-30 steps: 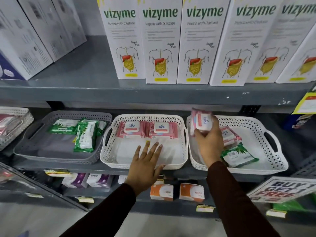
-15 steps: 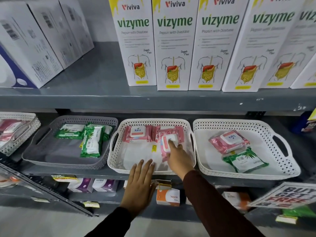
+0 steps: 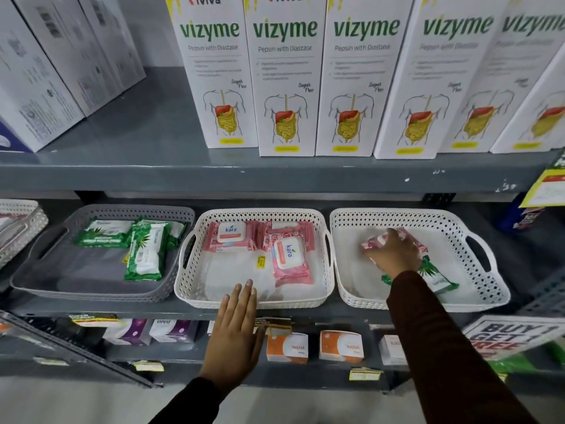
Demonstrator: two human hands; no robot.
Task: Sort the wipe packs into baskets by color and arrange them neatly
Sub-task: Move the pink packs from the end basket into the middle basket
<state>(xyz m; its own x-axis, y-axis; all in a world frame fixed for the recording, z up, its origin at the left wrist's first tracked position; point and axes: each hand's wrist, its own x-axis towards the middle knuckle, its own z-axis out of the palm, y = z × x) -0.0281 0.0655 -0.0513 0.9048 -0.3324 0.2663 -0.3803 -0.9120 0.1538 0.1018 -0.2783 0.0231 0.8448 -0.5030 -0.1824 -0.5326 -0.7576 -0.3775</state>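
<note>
Wipe packs like this pink pack (image 3: 374,241) are light, squishy and slick, so grab across the middle. Right hand (image 3: 394,255) is closed on it inside the right basket (image 3: 489,289), beside the middle basket (image 3: 195,289), where left hand (image 3: 237,325) rests open, holding nothing.

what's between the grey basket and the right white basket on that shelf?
Head view: the middle white basket, holding three pink wipe packs. The left hand rests flat at its front rim.
</note>
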